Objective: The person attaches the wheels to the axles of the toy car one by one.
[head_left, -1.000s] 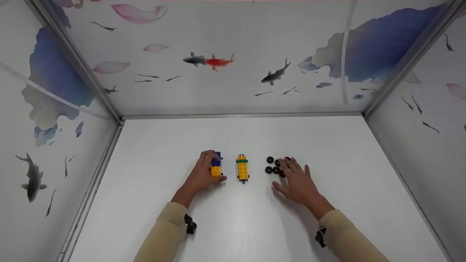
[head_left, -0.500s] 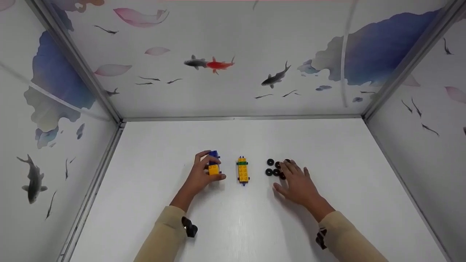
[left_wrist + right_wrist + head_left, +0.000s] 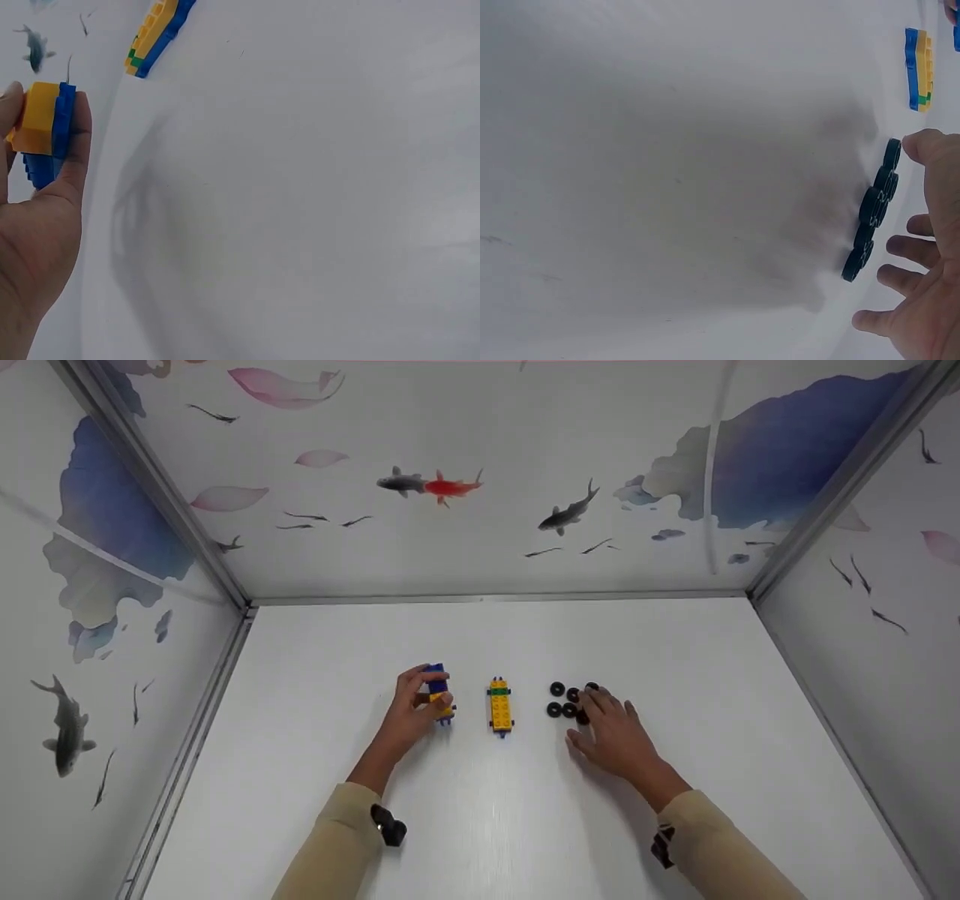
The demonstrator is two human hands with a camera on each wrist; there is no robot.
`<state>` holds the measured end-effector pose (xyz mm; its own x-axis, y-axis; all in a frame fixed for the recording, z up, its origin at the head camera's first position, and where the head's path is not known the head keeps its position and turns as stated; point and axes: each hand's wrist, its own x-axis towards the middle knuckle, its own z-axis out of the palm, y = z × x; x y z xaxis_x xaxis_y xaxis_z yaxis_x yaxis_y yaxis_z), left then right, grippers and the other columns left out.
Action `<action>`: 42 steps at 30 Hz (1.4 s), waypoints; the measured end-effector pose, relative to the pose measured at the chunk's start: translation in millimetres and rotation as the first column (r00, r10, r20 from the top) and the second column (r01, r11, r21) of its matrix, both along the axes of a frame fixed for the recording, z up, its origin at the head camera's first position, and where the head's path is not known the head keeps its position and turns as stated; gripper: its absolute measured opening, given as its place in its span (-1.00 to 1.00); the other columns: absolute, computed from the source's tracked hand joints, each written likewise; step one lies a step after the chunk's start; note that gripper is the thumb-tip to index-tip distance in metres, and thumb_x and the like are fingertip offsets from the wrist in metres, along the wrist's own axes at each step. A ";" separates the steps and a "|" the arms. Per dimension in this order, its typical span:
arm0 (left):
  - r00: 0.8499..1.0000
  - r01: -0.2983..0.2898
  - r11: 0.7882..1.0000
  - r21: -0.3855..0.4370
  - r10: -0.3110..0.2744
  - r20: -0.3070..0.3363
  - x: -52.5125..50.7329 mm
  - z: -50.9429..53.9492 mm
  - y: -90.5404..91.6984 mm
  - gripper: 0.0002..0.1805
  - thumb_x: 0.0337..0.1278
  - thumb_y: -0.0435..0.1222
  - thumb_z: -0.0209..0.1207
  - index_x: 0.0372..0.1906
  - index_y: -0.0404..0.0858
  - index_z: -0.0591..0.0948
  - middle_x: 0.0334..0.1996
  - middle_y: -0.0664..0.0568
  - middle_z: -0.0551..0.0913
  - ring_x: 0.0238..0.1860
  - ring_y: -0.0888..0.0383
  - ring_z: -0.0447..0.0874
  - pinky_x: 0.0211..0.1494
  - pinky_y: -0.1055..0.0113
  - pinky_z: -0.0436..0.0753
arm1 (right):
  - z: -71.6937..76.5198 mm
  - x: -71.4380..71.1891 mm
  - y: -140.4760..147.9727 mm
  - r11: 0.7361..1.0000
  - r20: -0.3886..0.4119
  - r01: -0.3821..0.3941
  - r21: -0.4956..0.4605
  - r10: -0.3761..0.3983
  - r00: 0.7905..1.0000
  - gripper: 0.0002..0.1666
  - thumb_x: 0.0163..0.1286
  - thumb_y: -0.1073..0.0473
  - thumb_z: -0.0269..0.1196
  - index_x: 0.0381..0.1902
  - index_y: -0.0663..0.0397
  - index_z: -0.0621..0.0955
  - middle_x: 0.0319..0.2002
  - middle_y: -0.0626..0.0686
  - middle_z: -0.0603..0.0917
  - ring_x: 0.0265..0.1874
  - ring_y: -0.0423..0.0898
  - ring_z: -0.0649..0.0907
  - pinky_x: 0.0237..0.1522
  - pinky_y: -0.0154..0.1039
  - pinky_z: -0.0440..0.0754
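Observation:
My left hand [image 3: 407,718] grips a blue and yellow toy brick car body [image 3: 437,685], its thumb over the yellow part and its fingers along the far blue end. In the left wrist view, the yellow block and blue base of that car body [image 3: 39,120] show between thumb and fingers, raised above the table. To its right lies a second car body [image 3: 500,709], yellow with a green band on a blue base. My right hand [image 3: 619,735] hovers with fingers spread at the black toy wheels [image 3: 554,709], partly covering several of them. Whether a fingertip touches a wheel is unclear.
The white tabletop [image 3: 480,825] is bounded by printed panels on the left, back and right. A metal strip [image 3: 480,599] runs along the back edge. Both sleeves carry a small black device [image 3: 390,826] at the wrist.
My left hand has shifted a little left and away with the toy car body. Its thumb has moved from the near end onto the yellow part. The right hand stays nearly still.

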<state>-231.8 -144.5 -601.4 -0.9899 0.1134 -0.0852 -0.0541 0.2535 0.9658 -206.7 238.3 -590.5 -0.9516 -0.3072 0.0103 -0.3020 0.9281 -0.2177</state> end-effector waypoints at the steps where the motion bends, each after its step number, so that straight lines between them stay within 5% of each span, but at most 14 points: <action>1: 1.000 -0.001 1.000 -0.004 0.001 -0.001 0.2 0.7 0.1 -0.31 0.41 0.18 0.38 0.56 0.23 0.50 0.74 0.05 0.07 0.42 -0.13 0.60 0.49 -0.01 0.72 | -0.1 -0.8 0.2 1.000 -0.005 -0.001 -0.008 0.001 1.000 -0.15 0.62 -0.12 0.34 0.60 0.31 0.44 0.60 0.34 0.46 0.61 0.39 0.43 0.54 0.58 0.37; 7: 1.000 -0.016 1.000 -0.019 0.017 0.025 0.4 3.2 0.7 0.04 0.27 0.19 0.48 0.75 0.34 0.19 0.76 0.12 0.08 0.47 -0.13 0.58 0.47 -0.07 0.72 | -1.4 -4.4 1.0 1.000 -0.055 -0.007 -0.021 0.006 0.998 -0.30 0.58 0.00 0.41 0.47 0.32 0.57 0.44 0.33 0.60 0.44 0.40 0.58 0.42 0.49 0.56; 16: 0.997 -0.042 0.999 -0.032 0.044 0.058 -0.3 1.7 2.4 0.04 0.34 -0.08 0.54 0.75 0.34 0.18 0.75 0.09 0.09 0.51 -0.14 0.53 0.55 -0.12 0.65 | -5.5 -7.0 0.6 0.997 -0.192 0.027 -0.071 -0.040 0.981 -0.60 0.44 0.15 0.54 0.15 0.21 0.78 0.16 0.17 0.69 0.19 0.26 0.59 0.21 0.46 0.64; 24: 0.991 -0.060 0.998 0.016 0.057 0.124 0.7 -0.7 4.5 0.06 0.29 -0.15 0.58 0.70 0.44 0.22 0.72 0.01 0.16 0.48 -0.10 0.53 0.56 -0.11 0.64 | -10.2 -9.0 -1.1 0.996 -0.194 -0.004 -0.092 -0.014 0.981 -0.69 0.43 0.23 0.53 0.05 0.26 0.79 -0.02 0.18 0.70 -0.03 0.19 0.61 -0.09 0.23 0.70; 33: 0.986 -0.039 0.999 0.002 0.038 0.161 1.4 -1.2 7.2 0.15 0.20 -0.22 0.62 0.71 0.45 0.19 0.73 0.02 0.24 0.50 -0.10 0.58 0.56 -0.17 0.63 | -10.6 -10.6 -2.4 0.997 -0.141 0.039 -0.067 -0.048 0.989 -0.62 0.52 0.09 0.48 0.14 0.22 0.77 0.06 0.21 0.70 0.05 0.25 0.62 0.01 0.39 0.68; 42: 0.989 -0.031 1.000 0.001 0.030 0.143 4.3 -2.1 6.3 0.11 0.16 -0.19 0.65 0.64 0.54 0.25 0.47 -0.08 0.54 0.41 -0.07 0.63 0.54 -0.16 0.65 | -13.3 -9.0 -2.6 0.998 -0.111 0.042 -0.056 -0.048 0.993 -0.61 0.53 0.09 0.47 0.20 0.14 0.77 0.05 0.21 0.66 0.01 0.22 0.59 -0.04 0.33 0.64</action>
